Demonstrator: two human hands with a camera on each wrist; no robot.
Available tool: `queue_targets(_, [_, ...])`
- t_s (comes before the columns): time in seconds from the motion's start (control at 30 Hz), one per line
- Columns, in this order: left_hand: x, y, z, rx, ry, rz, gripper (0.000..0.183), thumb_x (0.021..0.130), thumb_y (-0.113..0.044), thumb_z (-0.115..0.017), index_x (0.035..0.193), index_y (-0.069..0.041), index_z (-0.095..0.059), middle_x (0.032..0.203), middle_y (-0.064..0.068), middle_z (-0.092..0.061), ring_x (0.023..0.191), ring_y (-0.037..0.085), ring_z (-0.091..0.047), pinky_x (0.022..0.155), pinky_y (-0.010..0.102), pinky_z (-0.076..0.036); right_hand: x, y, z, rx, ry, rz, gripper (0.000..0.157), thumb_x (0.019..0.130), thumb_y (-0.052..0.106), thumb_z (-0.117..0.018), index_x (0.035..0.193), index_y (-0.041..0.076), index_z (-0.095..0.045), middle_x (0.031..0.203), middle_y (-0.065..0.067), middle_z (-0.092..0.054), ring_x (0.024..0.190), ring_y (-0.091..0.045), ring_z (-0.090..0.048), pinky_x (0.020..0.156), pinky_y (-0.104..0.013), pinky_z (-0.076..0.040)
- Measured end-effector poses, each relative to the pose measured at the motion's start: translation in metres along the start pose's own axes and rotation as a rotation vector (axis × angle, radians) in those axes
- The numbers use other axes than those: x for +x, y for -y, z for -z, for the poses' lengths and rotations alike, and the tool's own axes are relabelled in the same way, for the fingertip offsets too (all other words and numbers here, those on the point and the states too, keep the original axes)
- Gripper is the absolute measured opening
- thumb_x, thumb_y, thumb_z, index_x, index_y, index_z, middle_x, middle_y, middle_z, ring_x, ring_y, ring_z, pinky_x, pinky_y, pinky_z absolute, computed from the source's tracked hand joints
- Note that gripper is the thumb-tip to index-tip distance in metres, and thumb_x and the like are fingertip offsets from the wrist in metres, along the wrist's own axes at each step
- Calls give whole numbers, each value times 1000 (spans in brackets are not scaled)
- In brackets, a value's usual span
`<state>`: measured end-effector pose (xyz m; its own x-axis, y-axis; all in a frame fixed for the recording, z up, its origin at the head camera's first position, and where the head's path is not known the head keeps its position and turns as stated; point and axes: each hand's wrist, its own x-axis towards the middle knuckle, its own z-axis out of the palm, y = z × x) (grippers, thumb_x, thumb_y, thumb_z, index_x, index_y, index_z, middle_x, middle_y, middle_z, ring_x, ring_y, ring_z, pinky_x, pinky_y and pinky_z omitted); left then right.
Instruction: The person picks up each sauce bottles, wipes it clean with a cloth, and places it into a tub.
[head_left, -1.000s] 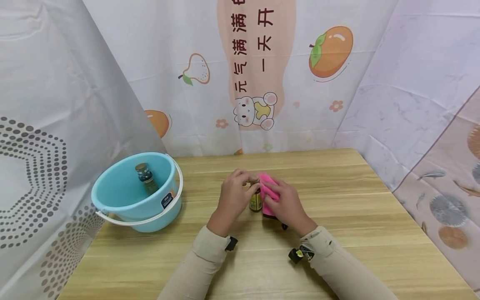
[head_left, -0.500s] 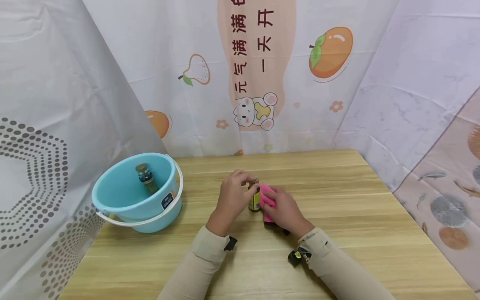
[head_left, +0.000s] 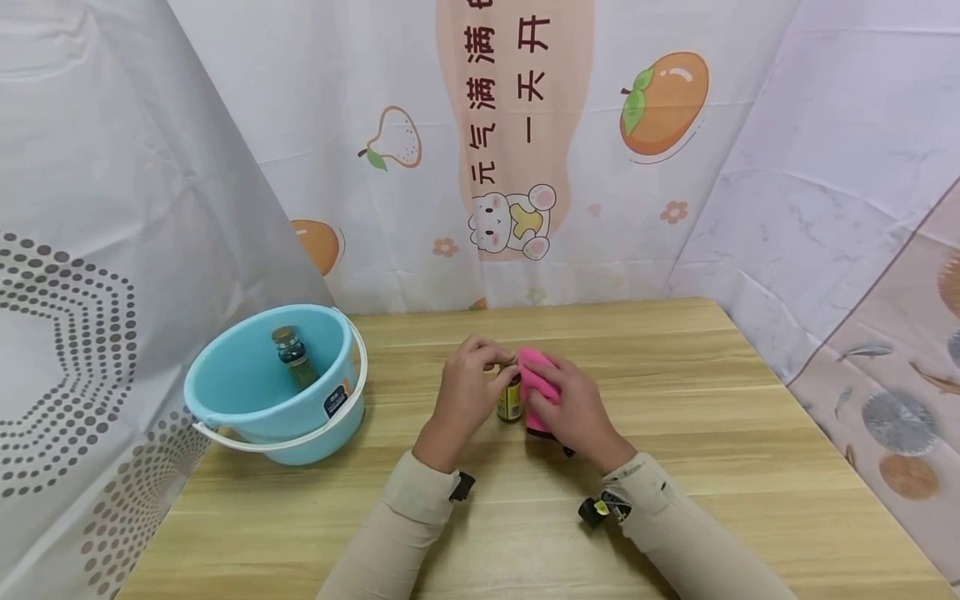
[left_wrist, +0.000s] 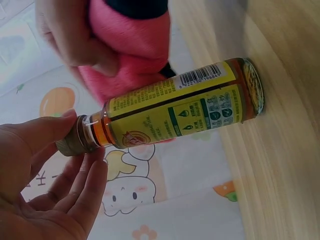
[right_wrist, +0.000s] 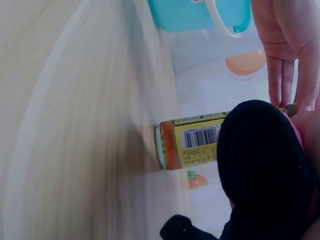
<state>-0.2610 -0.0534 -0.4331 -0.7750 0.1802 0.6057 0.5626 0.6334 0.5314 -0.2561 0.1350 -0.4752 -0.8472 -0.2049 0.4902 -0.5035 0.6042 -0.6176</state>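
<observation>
A small glass bottle point(left_wrist: 175, 107) with a yellow-green label, a barcode and amber contents stands upright at mid-table. My left hand point(head_left: 471, 379) pinches its cap between thumb and fingers. My right hand point(head_left: 570, 404) grips a soft pink cloth point(head_left: 538, 382) with a black end point(right_wrist: 265, 160), held against the bottle's right side. The cloth and right fingers hide part of the bottle in the right wrist view. Whether the bottle's base touches the wooden table point(head_left: 675, 400) is hard to tell.
A light blue bucket point(head_left: 262, 429) with a white handle point(head_left: 300, 437) stands at the table's left edge. Inside it leans a dark glass bottle point(head_left: 294, 357) with a brown cap. A printed curtain point(head_left: 360, 225) hangs behind the table.
My right hand slid the cloth down and toward me along the bottle, then back up. The bottle's label has turned a little. My left hand has stayed at the cap.
</observation>
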Motion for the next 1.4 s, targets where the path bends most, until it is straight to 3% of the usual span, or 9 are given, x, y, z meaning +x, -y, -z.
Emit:
queue_targets(0.2, [0,-2,3,-31,29,12,11,87,-10,-84,98,-7,-82,100,5,-70,96,19,-69,82,33,-64,1,5,1,46,-113,104,40,92,13,-75,132,11,-72,142,-16,-63,110,-28,-70,81,-38,-64])
queue_targets(0.37, [1,-2,4,-53,55,20,12,88,-9,-83,100,-8,-82,103,4,-73,98,18,-71,84,32,-63,0,6,1,68,-141,121,41,92,12,-77,132,10,-72,144,-18,-61,118,-32,-68,86,-43,-63])
queue_targets(0.6, [1,-3,6,-37,64,13,11,89,-10,-82,100,-8,-82,102,3,-74,95,17,-71,83,34,-64,-1,2,0,42,-40,48,42,93,13,-74,135,12,-70,144,-14,-61,115,-29,-68,85,-40,-63])
queue_targets(0.93, [1,-3,6,-39,57,22,11,88,-8,-82,100,-8,-82,101,3,-75,93,18,-71,82,36,-64,-1,-5,-4,15,27,-7,42,94,16,-73,136,11,-69,144,-16,-62,119,-30,-68,89,-43,-62])
queue_targets(1.1, [0,-3,6,-44,58,36,10,88,-8,-82,98,-9,-82,102,2,-75,95,18,-71,84,38,-64,-2,-5,-5,-13,101,-72,42,94,20,-75,135,10,-70,139,-18,-64,119,-34,-67,93,-48,-60])
queue_targets(1.4, [-1,-1,4,93,0,11,15,84,-23,-88,97,-18,-82,104,-4,-73,99,16,-71,82,36,-61,-5,-14,-11,-88,216,-142,40,93,22,-77,130,11,-73,137,-19,-64,113,-34,-67,93,-48,-59])
